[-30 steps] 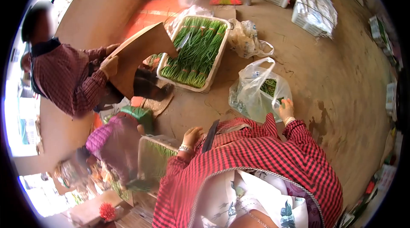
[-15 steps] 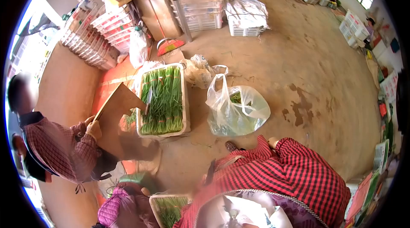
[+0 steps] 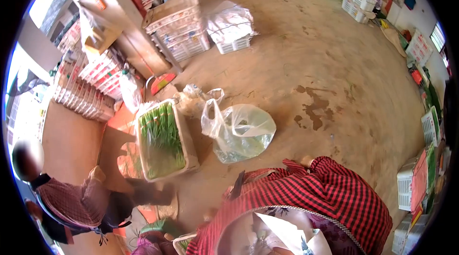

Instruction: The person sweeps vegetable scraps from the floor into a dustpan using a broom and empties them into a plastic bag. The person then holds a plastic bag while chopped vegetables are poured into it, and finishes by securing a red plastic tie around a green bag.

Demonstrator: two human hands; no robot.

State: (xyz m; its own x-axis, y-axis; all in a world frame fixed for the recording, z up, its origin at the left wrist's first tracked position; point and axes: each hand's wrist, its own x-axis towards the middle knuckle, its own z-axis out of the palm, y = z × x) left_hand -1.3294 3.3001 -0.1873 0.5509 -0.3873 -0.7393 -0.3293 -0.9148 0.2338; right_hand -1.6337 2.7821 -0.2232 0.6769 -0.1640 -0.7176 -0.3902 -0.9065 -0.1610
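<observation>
My right hand shows only as a small patch at the end of the red-and-black checked sleeve; its fingers cannot be made out. A blurred skin-coloured patch beside my left sleeve may be my left hand, with its fingers smeared. In front of me stands a translucent plastic bag with looped handles and a little green matter inside. Left of it, a white crate holds bundled green stalks; its near half looks hazy. Part of another crate shows at the bottom edge.
A co-worker stands at the left, one gloved hand raised. Stacked crates, a wrapped crate and a broom lie beyond. Wet patches mark the floor. More crates line the right wall.
My view has turned right and tilted, so the crate and bag sit further left. The cardboard sheet the co-worker held is out of sight. The bottom crate shows less.
</observation>
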